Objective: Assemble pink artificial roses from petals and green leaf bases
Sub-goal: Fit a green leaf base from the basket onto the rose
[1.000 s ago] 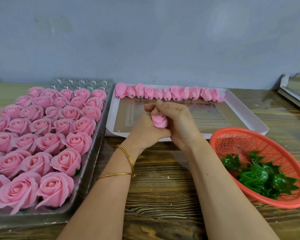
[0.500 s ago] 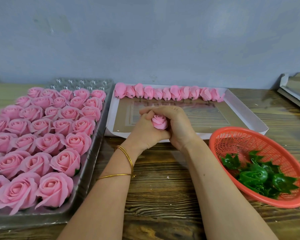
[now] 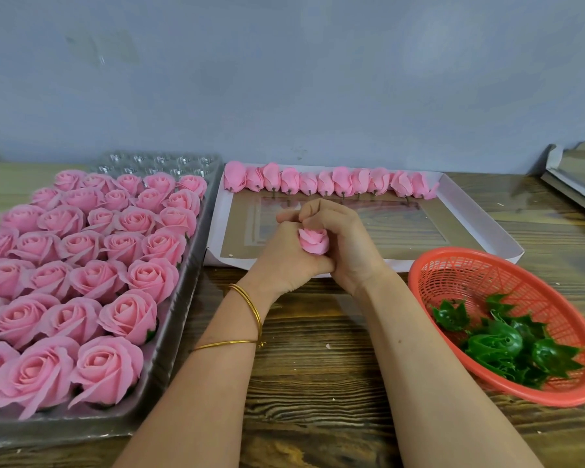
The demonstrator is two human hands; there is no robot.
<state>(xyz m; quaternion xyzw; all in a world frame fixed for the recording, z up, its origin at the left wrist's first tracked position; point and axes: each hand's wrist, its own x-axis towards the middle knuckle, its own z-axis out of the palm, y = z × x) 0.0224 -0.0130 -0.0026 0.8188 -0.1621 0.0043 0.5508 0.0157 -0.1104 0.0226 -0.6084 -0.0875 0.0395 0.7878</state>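
Bench (image 3: 318,383): red basket (image 3: 453,254) right of the gripped rose bud (image 3: 314,241)
The basket's green leaf bases (image 3: 497,342) lie nearer the right hand (image 3: 350,243); it and the left hand (image 3: 284,265) both curl round the rose bud, which stands upright between them, tip up.

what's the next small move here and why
Probably let go with the right hand and reach into the basket for a leaf base. The bud, gripped by it and the left hand, looks fully rolled and shows no green, though its underside is hidden.
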